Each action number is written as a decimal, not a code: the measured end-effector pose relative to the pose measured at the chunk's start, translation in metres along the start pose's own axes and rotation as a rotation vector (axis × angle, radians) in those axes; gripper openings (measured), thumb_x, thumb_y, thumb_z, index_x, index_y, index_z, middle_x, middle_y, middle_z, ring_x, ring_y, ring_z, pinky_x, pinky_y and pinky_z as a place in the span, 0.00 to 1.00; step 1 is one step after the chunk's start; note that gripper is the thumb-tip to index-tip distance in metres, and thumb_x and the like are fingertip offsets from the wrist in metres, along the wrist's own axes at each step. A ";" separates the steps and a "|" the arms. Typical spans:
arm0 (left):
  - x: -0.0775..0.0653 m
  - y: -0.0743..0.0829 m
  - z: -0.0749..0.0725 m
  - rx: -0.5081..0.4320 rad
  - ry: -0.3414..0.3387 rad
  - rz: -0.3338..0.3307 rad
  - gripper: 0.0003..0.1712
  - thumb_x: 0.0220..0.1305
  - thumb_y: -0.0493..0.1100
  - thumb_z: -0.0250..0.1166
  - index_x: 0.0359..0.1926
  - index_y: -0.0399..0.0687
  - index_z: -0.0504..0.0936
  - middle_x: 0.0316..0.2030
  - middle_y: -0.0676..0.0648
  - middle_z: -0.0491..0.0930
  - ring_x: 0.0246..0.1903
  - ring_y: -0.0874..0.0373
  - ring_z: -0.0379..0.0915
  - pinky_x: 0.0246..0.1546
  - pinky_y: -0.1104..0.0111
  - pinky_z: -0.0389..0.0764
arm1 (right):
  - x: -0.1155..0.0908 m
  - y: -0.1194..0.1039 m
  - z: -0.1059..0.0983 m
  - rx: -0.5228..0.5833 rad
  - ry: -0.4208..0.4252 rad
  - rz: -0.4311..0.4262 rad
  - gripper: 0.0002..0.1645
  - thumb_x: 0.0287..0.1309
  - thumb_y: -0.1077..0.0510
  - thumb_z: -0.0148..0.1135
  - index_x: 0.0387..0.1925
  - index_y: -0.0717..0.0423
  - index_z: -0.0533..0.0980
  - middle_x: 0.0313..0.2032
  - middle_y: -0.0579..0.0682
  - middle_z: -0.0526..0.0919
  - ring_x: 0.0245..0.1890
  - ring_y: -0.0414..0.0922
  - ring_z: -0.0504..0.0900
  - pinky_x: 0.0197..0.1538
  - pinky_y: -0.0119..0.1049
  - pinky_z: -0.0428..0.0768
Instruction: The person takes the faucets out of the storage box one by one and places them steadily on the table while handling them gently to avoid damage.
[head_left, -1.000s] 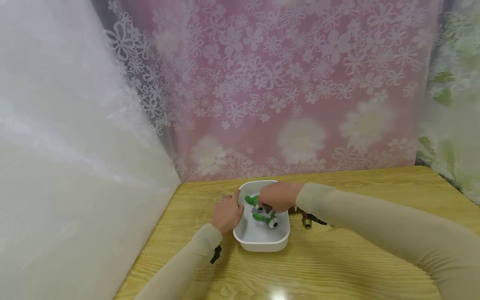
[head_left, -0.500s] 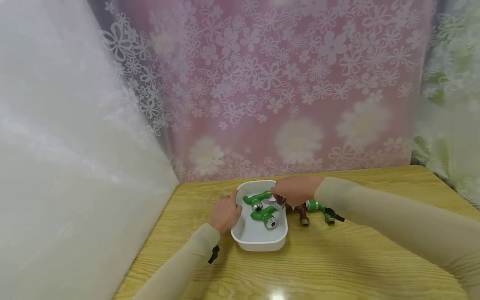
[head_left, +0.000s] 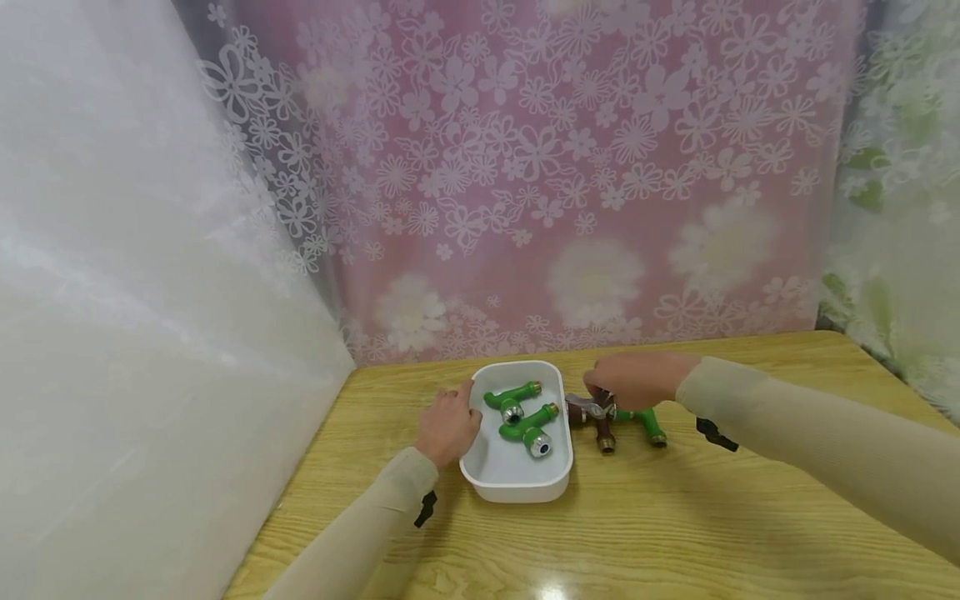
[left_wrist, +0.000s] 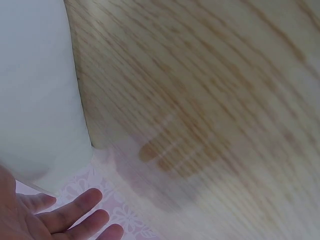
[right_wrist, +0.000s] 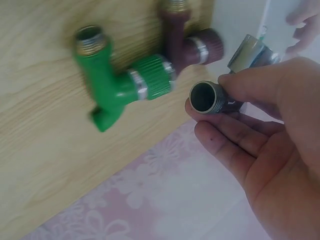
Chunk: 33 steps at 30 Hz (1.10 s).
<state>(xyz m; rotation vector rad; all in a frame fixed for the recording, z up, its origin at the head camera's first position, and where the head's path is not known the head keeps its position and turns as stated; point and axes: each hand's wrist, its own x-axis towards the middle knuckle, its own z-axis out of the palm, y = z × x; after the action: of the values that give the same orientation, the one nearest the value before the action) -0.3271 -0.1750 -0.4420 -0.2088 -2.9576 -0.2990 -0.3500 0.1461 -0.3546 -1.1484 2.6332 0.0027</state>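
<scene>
My right hand (head_left: 637,377) pinches a silver metal tap (head_left: 588,406) between thumb and fingers, just right of a white tub (head_left: 517,493). Its threaded open end (right_wrist: 205,97) faces the right wrist camera. Below the held tap, a dark red tap (head_left: 604,435) lies on the table, with a green tap (head_left: 652,423) to its right. Two more green taps, one behind (head_left: 517,394) and one in front (head_left: 525,430), lie inside the tub. My left hand (head_left: 448,425) rests against the tub's left rim; its fingers look loosely extended in the left wrist view.
The wood-grain table (head_left: 645,533) runs to a pink flowered curtain (head_left: 592,167) at the back. A white sheet (head_left: 150,333) hangs along the left side. The tub's raised wall stands between the taps inside and those on the table.
My right hand has moved right, out of the tub, carrying the silver tap over the dark red one. The green tap on the table has come into view. My left hand stays at the rim.
</scene>
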 end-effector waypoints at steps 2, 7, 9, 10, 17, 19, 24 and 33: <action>0.000 0.000 -0.001 -0.001 -0.004 0.003 0.32 0.73 0.48 0.53 0.74 0.48 0.63 0.55 0.40 0.81 0.54 0.45 0.77 0.42 0.51 0.82 | -0.006 0.005 0.003 0.017 0.004 0.001 0.18 0.61 0.74 0.58 0.43 0.49 0.77 0.37 0.43 0.78 0.34 0.39 0.75 0.39 0.38 0.78; -0.001 0.001 -0.002 0.003 0.000 0.000 0.32 0.72 0.47 0.53 0.74 0.48 0.64 0.54 0.39 0.82 0.53 0.45 0.77 0.43 0.50 0.82 | -0.018 0.018 0.011 0.044 0.011 0.034 0.19 0.61 0.74 0.56 0.43 0.47 0.76 0.38 0.42 0.78 0.34 0.39 0.74 0.39 0.40 0.76; -0.002 0.002 -0.002 0.008 0.003 -0.006 0.32 0.71 0.47 0.54 0.74 0.48 0.65 0.54 0.39 0.82 0.54 0.45 0.77 0.45 0.50 0.82 | -0.022 0.023 0.015 0.059 0.013 0.043 0.20 0.61 0.74 0.55 0.42 0.46 0.76 0.37 0.42 0.77 0.34 0.40 0.73 0.39 0.40 0.75; -0.002 0.002 -0.002 0.012 0.003 -0.010 0.32 0.71 0.48 0.53 0.74 0.48 0.64 0.54 0.40 0.82 0.54 0.45 0.77 0.45 0.50 0.82 | -0.024 0.026 0.016 0.063 0.017 0.037 0.19 0.61 0.74 0.55 0.42 0.46 0.76 0.37 0.42 0.77 0.34 0.40 0.73 0.39 0.40 0.75; -0.002 0.003 -0.001 0.020 0.011 -0.015 0.32 0.72 0.48 0.53 0.75 0.48 0.64 0.55 0.40 0.82 0.56 0.45 0.77 0.46 0.50 0.82 | -0.038 0.046 0.029 0.045 0.067 0.003 0.14 0.64 0.69 0.60 0.39 0.45 0.76 0.35 0.38 0.78 0.34 0.35 0.76 0.39 0.38 0.78; -0.001 0.002 -0.001 0.021 0.009 -0.015 0.33 0.71 0.48 0.53 0.75 0.48 0.64 0.55 0.40 0.82 0.55 0.45 0.77 0.46 0.50 0.82 | -0.042 0.051 0.032 0.055 0.073 0.010 0.13 0.65 0.69 0.60 0.38 0.45 0.76 0.35 0.38 0.78 0.34 0.35 0.76 0.38 0.38 0.77; -0.002 0.001 0.002 0.015 0.011 -0.012 0.33 0.72 0.48 0.52 0.75 0.49 0.63 0.55 0.40 0.82 0.55 0.46 0.77 0.44 0.50 0.82 | -0.047 0.066 0.045 0.106 0.065 0.048 0.15 0.64 0.70 0.58 0.39 0.45 0.76 0.36 0.38 0.77 0.34 0.35 0.74 0.37 0.38 0.75; -0.002 0.001 0.003 0.011 0.021 -0.015 0.32 0.72 0.49 0.52 0.75 0.50 0.63 0.54 0.40 0.82 0.54 0.46 0.77 0.44 0.50 0.81 | -0.064 0.079 0.055 0.092 0.099 0.071 0.15 0.64 0.72 0.57 0.40 0.47 0.76 0.36 0.41 0.77 0.36 0.37 0.75 0.38 0.40 0.77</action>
<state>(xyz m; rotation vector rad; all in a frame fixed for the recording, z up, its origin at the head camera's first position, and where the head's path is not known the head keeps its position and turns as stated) -0.3258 -0.1737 -0.4451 -0.1805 -2.9407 -0.2844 -0.3520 0.2519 -0.3998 -1.0509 2.7279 -0.1636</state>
